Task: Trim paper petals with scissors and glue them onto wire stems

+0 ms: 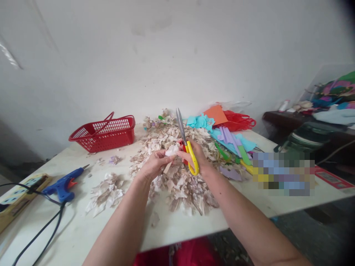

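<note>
Above a wide heap of pale, brownish-white petal-like scraps (191, 195), both my hands meet. My left hand (156, 162) is closed, pinching a small whitish petal-like piece (172, 150). In my right hand (195, 151) I hold scissors (181, 125) with yellow and red handles, their blades pointing up and away from me. The fingertips of my right hand also touch the whitish piece. A smaller pile of the same scraps (108, 192) lies to the left of the heap.
At the back left stands a red basket (116, 135). A blue glue gun (65, 184) with a black cord lies near a power strip (24, 192). Blue crepe paper (201, 122), an orange sheet (215, 115) and a red bag (240, 121) sit at the back right. Farther right is a dark green container (307, 136).
</note>
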{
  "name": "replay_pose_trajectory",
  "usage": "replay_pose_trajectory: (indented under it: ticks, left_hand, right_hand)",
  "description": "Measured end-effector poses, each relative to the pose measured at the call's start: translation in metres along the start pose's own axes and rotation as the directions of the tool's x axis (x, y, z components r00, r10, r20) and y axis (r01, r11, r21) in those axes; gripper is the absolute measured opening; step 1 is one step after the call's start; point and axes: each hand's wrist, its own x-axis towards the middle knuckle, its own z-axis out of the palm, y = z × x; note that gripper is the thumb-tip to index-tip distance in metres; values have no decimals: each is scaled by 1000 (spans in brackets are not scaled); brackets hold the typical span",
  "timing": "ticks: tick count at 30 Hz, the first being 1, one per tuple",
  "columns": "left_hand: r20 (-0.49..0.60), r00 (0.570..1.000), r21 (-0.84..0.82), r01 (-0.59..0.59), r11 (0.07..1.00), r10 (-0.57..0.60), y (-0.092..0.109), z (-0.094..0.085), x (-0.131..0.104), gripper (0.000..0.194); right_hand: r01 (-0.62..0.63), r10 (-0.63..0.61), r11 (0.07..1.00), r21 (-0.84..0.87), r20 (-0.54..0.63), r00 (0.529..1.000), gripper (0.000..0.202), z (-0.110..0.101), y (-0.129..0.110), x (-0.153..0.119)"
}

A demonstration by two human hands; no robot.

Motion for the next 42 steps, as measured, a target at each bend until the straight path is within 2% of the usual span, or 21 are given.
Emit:
replay_pose_trajectory:
  ticks: [5, 13, 17, 22, 27, 32, 35, 39, 42]
  left_hand:
    - [-74, 997, 25, -31, 999, 33, 0, 2, 2, 22]
    - [-107, 994, 119, -14, 993, 26, -4, -1, 3, 22]
    - [-129, 991, 56, -32, 998, 39, -5, -1, 4, 22]
    - [-169, 980, 45, -99, 994, 105, -1, 1, 4, 23]
    - [-164, 979, 99, -104, 990, 119, 0, 1, 2, 24]
    - [-140, 983, 106, -103, 989, 118, -3, -1, 4, 22]
    - [-92, 987, 71, -126, 989, 133, -3, 1, 4, 22]
    - [-57, 987, 65, -148, 987, 152, 0, 5, 3, 45]
    - [-121, 953, 236, -242, 941, 276, 2, 9, 1, 65]
  right_hand:
    - [-12, 12, 1000, 24, -16, 1000, 34, 0, 0, 0]
    - [-24, 24, 1000, 0, -11, 1000, 35, -1, 5, 2]
    - [-32, 32, 999, 8, -43, 999, 35, 0, 3, 1]
    - [-67, 68, 995, 71, -4, 998, 30, -2, 2, 0]
    - [-48, 54, 995, 91, -65, 996, 36, -5, 0, 1]
    - [-27, 27, 999, 25, -5, 1000, 36, -6, 0, 1]
    - [-22, 21, 1000, -17, -46, 999, 33, -5, 4, 3]
    - [-24, 24, 1000, -3, -98, 995, 31, -4, 8, 6]
    - [-42, 47, 998, 45, -114, 992, 29, -4, 7, 6]
